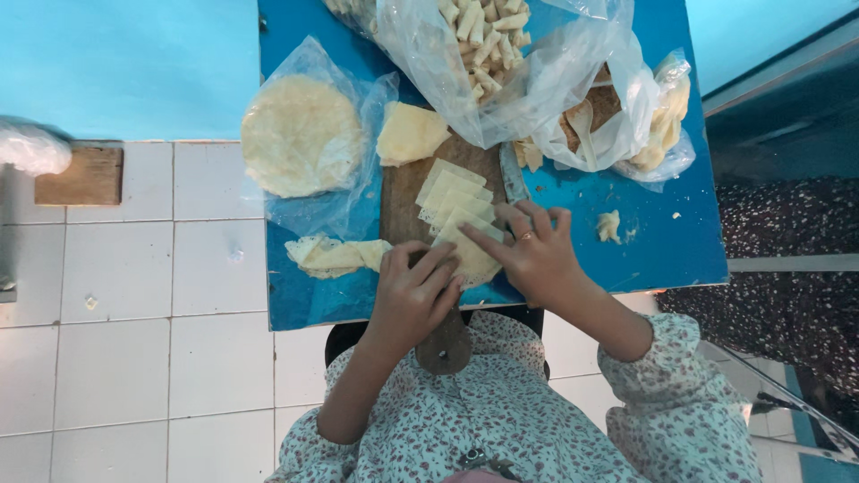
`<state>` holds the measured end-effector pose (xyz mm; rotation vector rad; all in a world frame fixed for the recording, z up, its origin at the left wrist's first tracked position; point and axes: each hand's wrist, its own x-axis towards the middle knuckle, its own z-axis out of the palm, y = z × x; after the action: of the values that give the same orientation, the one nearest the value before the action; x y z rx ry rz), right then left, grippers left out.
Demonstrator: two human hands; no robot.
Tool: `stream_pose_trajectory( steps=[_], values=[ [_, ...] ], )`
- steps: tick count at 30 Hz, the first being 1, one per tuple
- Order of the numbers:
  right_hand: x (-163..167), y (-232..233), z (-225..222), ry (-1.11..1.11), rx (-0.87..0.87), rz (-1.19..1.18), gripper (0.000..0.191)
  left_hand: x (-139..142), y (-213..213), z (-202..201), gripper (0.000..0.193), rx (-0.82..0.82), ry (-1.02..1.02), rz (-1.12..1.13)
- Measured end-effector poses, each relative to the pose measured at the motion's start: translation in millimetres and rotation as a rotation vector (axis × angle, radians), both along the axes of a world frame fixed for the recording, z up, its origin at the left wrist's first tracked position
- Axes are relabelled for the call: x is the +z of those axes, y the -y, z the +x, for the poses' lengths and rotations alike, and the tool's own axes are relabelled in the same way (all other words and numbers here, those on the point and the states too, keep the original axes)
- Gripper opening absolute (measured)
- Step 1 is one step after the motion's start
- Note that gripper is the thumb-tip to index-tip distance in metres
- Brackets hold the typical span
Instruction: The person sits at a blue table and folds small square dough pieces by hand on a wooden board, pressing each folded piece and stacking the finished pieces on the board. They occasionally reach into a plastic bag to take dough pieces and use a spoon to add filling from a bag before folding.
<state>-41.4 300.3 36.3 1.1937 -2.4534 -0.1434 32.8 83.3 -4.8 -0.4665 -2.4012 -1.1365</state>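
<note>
Floral sleeves fill the bottom of the view, and both hands reach up from them onto a wooden board (404, 201) lying on a small blue surface (662, 241). On the board sits a row of overlapping pale wrappers (455, 192), cut into squares. Her left hand (413, 300) rests at the board's near end, its fingers (436, 266) curled and pressed down on the edge of the nearest wrapper (472, 255). Her right hand (535, 253), a ring on one finger, has its fingers (501, 248) close together and flat on that same wrapper. A knife blade (513, 177) lies just beside the board's right edge. To the left, a round stack of wrappers (300, 134) sits in a clear bag, with trimmed scraps (335, 255) near it. At the surface's far side, an open bag of rolled pieces (483, 40) and more bags crowd together. White floor tiles (134, 295) show below.
</note>
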Motion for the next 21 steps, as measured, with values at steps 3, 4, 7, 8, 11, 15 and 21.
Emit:
stream_pose_trajectory(
  steps=[3, 4, 7, 8, 11, 15, 21],
  values=[
    [2, 3, 2, 0.001, 0.027, 0.067, 0.061, 1, 0, 1, 0.026, -0.003, -0.007, -0.003],
    [5, 3, 4, -0.001, 0.028, 0.099, 0.061, 3, 1, 1, 0.025, -0.006, -0.009, -0.005],
    [7, -3, 3, 0.021, 0.037, 0.156, 0.065, 3, -1, 1, 0.025, -0.006, 0.001, -0.002],
    [8, -5, 3, 0.033, 0.039, 0.167, 0.068, 4, -1, 1, 0.025, -0.007, 0.003, -0.002],
    [9, -8, -1, -0.091, -0.003, 0.209, 0.064, 7, -1, 0, 0.024, -0.011, 0.001, -0.004],
    [10, -10, -1, -0.117, -0.028, 0.183, 0.063, 8, -1, 0, 0.024, -0.010, -0.002, -0.009],
    [12, -7, 3, 0.030, 0.037, 0.217, 0.077, 8, -1, -1, 0.025, -0.022, 0.009, -0.013]
  ],
)
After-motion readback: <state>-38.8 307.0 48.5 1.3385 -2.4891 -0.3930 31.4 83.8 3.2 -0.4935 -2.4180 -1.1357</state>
